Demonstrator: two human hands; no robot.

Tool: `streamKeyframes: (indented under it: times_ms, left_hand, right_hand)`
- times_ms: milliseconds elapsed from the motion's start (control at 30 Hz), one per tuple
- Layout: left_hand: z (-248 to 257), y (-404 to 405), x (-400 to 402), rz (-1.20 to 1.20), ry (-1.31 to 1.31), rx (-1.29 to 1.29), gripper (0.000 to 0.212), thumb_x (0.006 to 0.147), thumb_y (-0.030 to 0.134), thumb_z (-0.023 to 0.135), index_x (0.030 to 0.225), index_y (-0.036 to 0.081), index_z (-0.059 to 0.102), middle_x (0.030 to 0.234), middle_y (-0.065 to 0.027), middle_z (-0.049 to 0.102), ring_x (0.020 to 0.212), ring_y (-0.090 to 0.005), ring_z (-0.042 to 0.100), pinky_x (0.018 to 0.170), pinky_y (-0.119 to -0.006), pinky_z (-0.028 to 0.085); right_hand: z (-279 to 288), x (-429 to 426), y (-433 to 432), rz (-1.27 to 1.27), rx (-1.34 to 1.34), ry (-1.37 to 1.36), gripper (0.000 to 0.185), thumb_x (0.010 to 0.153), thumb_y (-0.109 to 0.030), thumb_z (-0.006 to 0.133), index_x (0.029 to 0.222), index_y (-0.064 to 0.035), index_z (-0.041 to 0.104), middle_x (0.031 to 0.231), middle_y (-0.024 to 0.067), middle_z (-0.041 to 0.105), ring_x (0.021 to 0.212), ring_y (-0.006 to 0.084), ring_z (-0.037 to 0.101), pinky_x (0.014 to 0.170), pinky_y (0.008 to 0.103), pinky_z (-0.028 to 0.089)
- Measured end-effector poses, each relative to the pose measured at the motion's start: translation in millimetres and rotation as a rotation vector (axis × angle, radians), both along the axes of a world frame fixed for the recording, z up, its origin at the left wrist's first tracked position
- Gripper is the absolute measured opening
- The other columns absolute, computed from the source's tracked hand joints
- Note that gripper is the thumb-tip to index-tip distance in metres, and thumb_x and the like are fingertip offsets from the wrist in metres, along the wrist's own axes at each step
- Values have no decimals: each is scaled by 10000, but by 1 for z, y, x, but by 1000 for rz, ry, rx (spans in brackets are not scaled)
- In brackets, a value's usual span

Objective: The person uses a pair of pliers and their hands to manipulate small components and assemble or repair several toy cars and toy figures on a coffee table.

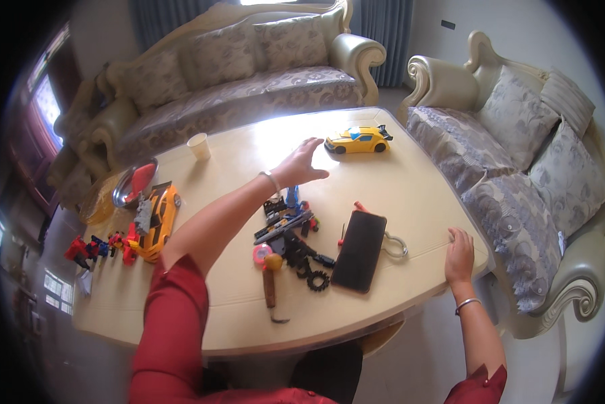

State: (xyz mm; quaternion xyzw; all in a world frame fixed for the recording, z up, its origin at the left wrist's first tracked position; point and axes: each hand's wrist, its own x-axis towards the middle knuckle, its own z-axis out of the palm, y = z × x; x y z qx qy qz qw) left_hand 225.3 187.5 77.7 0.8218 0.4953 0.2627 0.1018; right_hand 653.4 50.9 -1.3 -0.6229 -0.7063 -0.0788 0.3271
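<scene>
My left hand (298,165) is stretched over the table with thumb and fingers spread and nothing in it. Just right of its fingertips stands a yellow toy car (359,140) with a black rear spoiler and blue windows. My right hand (460,256) rests on the table's right edge, fingers loosely bent, holding nothing. Below my left hand lies a pile of dark toy parts (295,247). A hammer (268,288) with a wooden handle lies in front of it. To the right are a dark smartphone (359,252) and a metal ring-like tool (396,246), partly hidden under the phone.
An orange toy car (162,219), small red and blue toy figures (100,246), a metal bowl (122,189) with a red item and a paper cup (199,147) stand on the left. Beyond the table (242,323) are a long sofa (242,96) and another sofa (484,146).
</scene>
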Motion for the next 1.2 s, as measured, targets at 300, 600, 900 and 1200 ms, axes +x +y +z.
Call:
streamKeyframes:
  times_ms: [300, 600, 900, 1200]
  left_hand:
    - [-19, 125, 53, 138, 70, -135, 1050, 663, 387, 816, 1480, 29, 262, 1547, -249, 168, 1436, -375, 183, 1167, -409, 227]
    - [-21, 135, 77, 227, 259, -150, 962, 579, 502, 793, 1352, 36, 461, 1306, -198, 486, 1212, -337, 496, 1010, -396, 430]
    - [-27, 88, 96, 460, 151, -65, 950, 609, 575, 726, 1392, 111, 452, 1211, -184, 565, 1175, -312, 505, 971, -419, 399]
    - [39, -61, -45, 606, 56, 106, 871, 659, 589, 680, 1351, 101, 474, 1073, -176, 569, 1007, -302, 539, 852, -410, 412]
  right_hand:
    - [10, -5, -6, 42, -14, 66, 393, 746, 111, 457, 1092, -18, 592, 1140, 114, 606, 1115, 297, 528, 975, 388, 423]
    - [12, -2, -6, 26, -33, 63, 407, 742, 104, 452, 1101, -24, 593, 1149, 105, 606, 1113, 288, 532, 976, 382, 426]
    - [0, 5, -3, 58, -34, 104, 411, 757, 88, 415, 1129, 10, 574, 1162, 144, 591, 1119, 313, 527, 1005, 399, 410]
    - [-5, 5, -1, 35, -51, 105, 375, 812, 78, 415, 1151, 13, 561, 1162, 145, 596, 1131, 311, 526, 1008, 405, 409]
